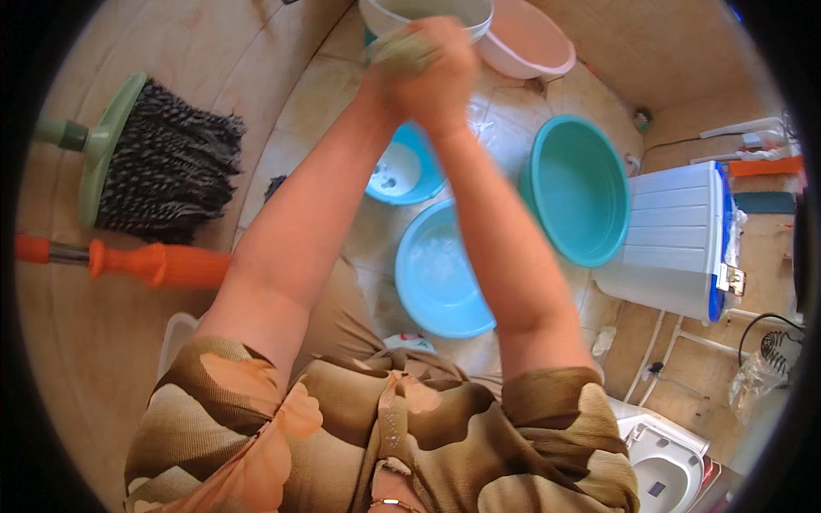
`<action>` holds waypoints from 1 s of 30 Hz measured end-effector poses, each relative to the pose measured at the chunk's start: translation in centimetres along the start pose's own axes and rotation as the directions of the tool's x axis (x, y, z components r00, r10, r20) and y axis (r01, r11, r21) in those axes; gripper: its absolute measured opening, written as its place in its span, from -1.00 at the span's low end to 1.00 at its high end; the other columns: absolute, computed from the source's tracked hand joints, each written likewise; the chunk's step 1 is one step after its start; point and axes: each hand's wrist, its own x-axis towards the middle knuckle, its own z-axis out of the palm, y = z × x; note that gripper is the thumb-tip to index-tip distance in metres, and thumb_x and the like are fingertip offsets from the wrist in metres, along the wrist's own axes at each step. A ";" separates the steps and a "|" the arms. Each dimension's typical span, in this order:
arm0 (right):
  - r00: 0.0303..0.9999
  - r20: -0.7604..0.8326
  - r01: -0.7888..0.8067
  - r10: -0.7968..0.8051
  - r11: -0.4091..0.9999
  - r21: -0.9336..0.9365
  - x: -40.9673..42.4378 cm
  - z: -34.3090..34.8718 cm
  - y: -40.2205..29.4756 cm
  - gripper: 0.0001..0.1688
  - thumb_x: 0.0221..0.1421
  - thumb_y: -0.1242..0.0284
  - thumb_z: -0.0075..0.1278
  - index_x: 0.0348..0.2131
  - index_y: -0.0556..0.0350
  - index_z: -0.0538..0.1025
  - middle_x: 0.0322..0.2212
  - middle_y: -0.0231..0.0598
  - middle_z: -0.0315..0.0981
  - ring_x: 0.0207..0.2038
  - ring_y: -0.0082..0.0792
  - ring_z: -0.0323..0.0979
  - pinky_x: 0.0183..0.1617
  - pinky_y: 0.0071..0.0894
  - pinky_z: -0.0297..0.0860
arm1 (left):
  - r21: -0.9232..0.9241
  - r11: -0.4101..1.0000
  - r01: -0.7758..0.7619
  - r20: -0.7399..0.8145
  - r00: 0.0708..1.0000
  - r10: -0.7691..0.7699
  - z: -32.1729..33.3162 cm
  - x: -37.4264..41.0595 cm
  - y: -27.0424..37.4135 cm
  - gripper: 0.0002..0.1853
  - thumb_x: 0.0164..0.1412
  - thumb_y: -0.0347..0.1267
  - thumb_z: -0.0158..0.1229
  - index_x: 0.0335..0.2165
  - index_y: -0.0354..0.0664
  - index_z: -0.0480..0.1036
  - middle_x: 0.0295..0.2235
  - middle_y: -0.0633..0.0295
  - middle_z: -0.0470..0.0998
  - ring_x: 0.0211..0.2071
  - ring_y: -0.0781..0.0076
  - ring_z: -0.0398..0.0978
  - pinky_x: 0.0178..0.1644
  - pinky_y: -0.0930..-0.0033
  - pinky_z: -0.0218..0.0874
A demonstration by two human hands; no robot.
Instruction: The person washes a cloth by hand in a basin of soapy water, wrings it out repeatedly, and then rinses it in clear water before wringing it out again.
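Note:
Both of my arms reach forward to the top of the view, where the hands meet. My right hand (452,70) is closed against a blurred greenish bundle, perhaps cloth (407,54). Pressed to the same bundle, my left hand (385,83) is mostly hidden, and its fingers cannot be made out. Just beyond them stands a whitish basin (484,29). Below my forearms are a small blue basin (431,190) with whitish liquid and a larger light blue basin (410,288) holding bubbly water.
A teal tub (577,186) stands right of my arms, beside a white lidded bin (667,237). A pink basin (526,38) is at the back. On the left are a mop head (167,160) and an orange handle (160,264). A white toilet seat (660,468) is lower right.

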 end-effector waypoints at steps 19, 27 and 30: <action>0.996 0.063 0.064 -0.070 0.993 0.094 -1.0 -2.1 -6.9 -0.84 -0.20 0.48 0.09 -0.49 0.10 0.46 -0.51 -0.08 0.43 -0.42 0.04 0.41 -0.33 -0.18 0.35 | 0.095 0.994 -0.058 0.183 0.982 0.040 -5.7 1.6 0.2 -0.65 0.27 -0.27 -0.11 -0.03 -0.15 0.33 -0.10 0.18 0.47 -0.08 0.31 0.43 0.02 0.21 0.27; 0.991 -0.039 0.129 -0.127 0.990 0.055 -1.0 -2.0 -6.1 -0.82 -0.22 0.49 0.10 -0.47 0.11 0.45 -0.50 -0.07 0.41 -0.42 0.04 0.39 -0.30 -0.20 0.35 | 0.111 0.994 -0.015 0.000 1.000 0.015 -3.2 0.4 0.9 -0.65 0.27 -0.25 -0.12 -0.03 -0.15 0.34 -0.11 0.17 0.48 -0.08 0.30 0.44 0.02 0.18 0.26; 0.998 0.039 0.058 -0.058 0.998 -0.008 -0.8 -1.3 -2.6 -0.81 -0.21 0.48 0.11 -0.48 0.11 0.44 -0.45 -0.07 0.41 -0.36 0.03 0.40 -0.27 -0.18 0.34 | 0.112 0.994 -0.001 0.017 1.000 -0.001 -2.4 0.1 0.9 -0.64 0.27 -0.24 -0.14 -0.04 -0.15 0.34 -0.10 0.16 0.48 -0.08 0.30 0.44 0.02 0.19 0.26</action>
